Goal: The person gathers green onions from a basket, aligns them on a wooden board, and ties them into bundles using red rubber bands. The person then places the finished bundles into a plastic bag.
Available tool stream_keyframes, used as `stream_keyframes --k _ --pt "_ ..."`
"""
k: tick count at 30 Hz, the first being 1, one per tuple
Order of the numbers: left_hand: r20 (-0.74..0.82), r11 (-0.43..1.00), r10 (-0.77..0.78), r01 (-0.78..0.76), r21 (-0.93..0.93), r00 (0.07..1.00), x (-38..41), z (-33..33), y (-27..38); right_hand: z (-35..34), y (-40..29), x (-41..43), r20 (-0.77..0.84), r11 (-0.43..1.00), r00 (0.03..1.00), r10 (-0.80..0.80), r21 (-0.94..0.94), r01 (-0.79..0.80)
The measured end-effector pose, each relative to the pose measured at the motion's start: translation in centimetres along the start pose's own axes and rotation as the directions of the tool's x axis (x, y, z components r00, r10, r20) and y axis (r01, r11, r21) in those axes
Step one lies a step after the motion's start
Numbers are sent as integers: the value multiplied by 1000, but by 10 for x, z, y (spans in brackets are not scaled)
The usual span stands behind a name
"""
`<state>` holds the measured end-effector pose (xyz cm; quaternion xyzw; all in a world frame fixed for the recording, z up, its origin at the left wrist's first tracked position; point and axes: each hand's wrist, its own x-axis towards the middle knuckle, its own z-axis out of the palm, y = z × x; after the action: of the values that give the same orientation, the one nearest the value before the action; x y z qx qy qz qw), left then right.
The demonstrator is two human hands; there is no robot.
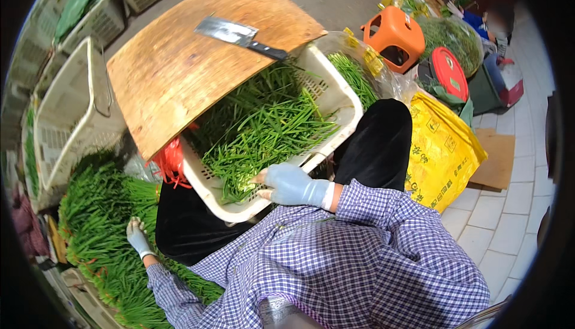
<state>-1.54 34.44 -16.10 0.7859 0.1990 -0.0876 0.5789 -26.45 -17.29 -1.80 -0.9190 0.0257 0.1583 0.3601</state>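
A white plastic crate (352, 104) full of loose cut green stalks (274, 127) stands between my knees. At its near rim is my right hand (289, 185) in a pale blue glove, its fingertips at a pale clump of cut ends (246, 181). Whether it grips them cannot be told. To the left, my gloved left hand (138, 237) rests against a large pile of bundled garlic chives (96, 221), fingers partly curled. A wooden board (193, 68) lies across the far part of the crate, and a cleaver (231, 31) lies flat on it.
Red plastic strips (170, 160) hang under the board's near corner. Several white crates, one tall crate (63, 122) among them, line the left. At right are an orange stool (395, 37), a red-lidded bucket (449, 73) and a yellow sack (442, 154). A person (489, 26) is partly visible beyond.
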Motion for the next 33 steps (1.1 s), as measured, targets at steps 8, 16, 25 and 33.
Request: stream_keyframes --k 8,16,25,33 --pt "394 669 635 -728 149 664 -258 220 199 -217 67 -100 -623 851 779 -73 368 374" --pt "979 194 203 -981 -12 28 -367 397 167 -305 399 -63 -530 858 684 501 409 -311" --pt "914 186 -230 -907 378 334 -368 420 170 -214 519 43 -312 652 602 735 81 -754" --pt "750 97 -281 -760 642 598 -372 423 159 -159 563 92 -525 709 574 628 84 -700"
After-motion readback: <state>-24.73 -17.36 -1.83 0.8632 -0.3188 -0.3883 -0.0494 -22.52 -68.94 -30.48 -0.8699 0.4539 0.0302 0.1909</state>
